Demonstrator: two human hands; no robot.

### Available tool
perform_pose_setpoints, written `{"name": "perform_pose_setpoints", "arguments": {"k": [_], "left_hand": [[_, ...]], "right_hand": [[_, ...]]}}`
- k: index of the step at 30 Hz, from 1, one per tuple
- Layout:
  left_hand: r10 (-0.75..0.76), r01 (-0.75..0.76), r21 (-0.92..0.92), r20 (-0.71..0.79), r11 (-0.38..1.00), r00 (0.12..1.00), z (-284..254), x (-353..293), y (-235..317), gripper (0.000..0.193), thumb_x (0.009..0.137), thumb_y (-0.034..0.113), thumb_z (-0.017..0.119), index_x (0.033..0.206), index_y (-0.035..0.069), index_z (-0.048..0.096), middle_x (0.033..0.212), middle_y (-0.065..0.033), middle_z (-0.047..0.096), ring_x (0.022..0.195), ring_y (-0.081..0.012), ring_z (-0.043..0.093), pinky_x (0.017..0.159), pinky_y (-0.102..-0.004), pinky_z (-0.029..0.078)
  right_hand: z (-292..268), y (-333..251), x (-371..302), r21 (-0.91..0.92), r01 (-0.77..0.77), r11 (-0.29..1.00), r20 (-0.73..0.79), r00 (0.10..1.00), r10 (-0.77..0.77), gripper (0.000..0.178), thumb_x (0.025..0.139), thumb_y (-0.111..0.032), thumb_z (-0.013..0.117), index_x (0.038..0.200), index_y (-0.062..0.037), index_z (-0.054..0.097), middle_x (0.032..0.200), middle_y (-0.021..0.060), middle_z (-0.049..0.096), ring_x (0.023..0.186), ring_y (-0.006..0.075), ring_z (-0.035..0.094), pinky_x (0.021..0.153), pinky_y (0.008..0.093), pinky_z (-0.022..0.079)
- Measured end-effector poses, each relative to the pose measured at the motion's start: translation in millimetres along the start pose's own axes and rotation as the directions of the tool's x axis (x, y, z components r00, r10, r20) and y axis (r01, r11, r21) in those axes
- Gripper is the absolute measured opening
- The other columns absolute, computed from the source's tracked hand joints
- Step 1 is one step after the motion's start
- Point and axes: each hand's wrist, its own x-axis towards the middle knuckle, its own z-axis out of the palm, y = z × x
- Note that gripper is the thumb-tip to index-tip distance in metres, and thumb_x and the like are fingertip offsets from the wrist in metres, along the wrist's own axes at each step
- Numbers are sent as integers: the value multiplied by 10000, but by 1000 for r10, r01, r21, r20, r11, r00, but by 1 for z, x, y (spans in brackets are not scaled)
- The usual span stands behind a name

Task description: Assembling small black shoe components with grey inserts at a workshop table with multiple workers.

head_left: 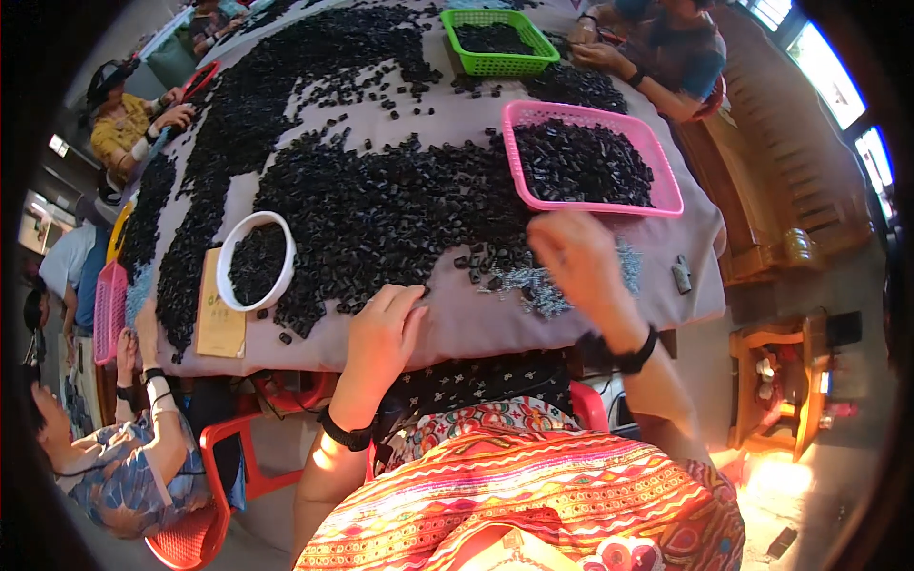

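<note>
My left hand (pixel 383 331) rests at the near edge of a wide spread of small black plastic pieces (pixel 381 209). Its fingers are bent together, thumb near the forefinger; whatever they pinch is hidden. Motion blurs my right hand (pixel 576 255), which is over a heap of small silver screw-like parts (pixel 547 290), close below the pink basket (pixel 595 207). Whether its fingers grip anything does not show. Black pieces fill much of the basket. A white round bowl (pixel 226 276), left of my left hand, also holds black pieces.
A tan booklet (pixel 221 319) lies beside the bowl. At the right table edge sits a small grey cylindrical object (pixel 682 276). Farther off is a green basket (pixel 505 63) of black pieces. Other people work around the table, one at left (pixel 133 457) on a red chair.
</note>
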Motion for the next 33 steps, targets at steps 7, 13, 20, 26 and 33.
{"name": "perform_pose_setpoints", "arguments": {"k": [7, 13, 20, 26, 33], "left_hand": [[-19, 9, 163, 61, 987, 998, 27, 7, -9, 253, 840, 51, 705, 1090, 54, 666, 995, -109, 640, 912, -319, 645, 757, -391, 538], [26, -15, 125, -84, 992, 996, 41, 6, -15, 236, 838, 15, 686, 1070, 59, 673, 938, -105, 640, 868, -306, 636, 742, -390, 527], [-19, 26, 58, -113, 998, 993, 45, 2, -20, 266, 835, -27, 686, 1090, 47, 682, 873, -90, 624, 754, -244, 605, 678, -340, 496], [-35, 44, 76, -112, 996, 993, 42, -3, -27, 295, 842, -24, 699, 1130, 36, 688, 886, -79, 610, 693, -184, 565, 593, -292, 467], [-17, 23, 61, -101, 998, 995, 43, 3, -22, 284, 837, -29, 696, 1113, 39, 688, 872, -83, 605, 694, -194, 564, 598, -296, 465]], "right_hand": [[-8, -49, -74, 41, -217, 975, 403, 897, 183, 147, 868, -133, 695, 953, -50, 607, 859, 127, 586, 835, 347, 635, 692, 444, 514], [-15, -28, -90, 9, -272, 962, 430, 870, 242, 197, 870, -146, 701, 1029, -54, 630, 921, 136, 581, 850, 360, 631, 727, 454, 516], [1, 2, -63, -40, -251, 967, 326, 912, 250, 220, 844, -150, 717, 1025, -47, 646, 955, 141, 594, 950, 362, 605, 806, 450, 511], [-45, -8, -60, -18, -383, 924, 260, 890, 374, 256, 843, -136, 718, 1061, -29, 638, 1013, 157, 612, 907, 390, 632, 768, 472, 516], [-76, 19, -100, -260, -612, 747, 212, 718, 662, 409, 821, -127, 741, 1187, -27, 589, 1069, 199, 592, 968, 444, 612, 801, 488, 503]]}}
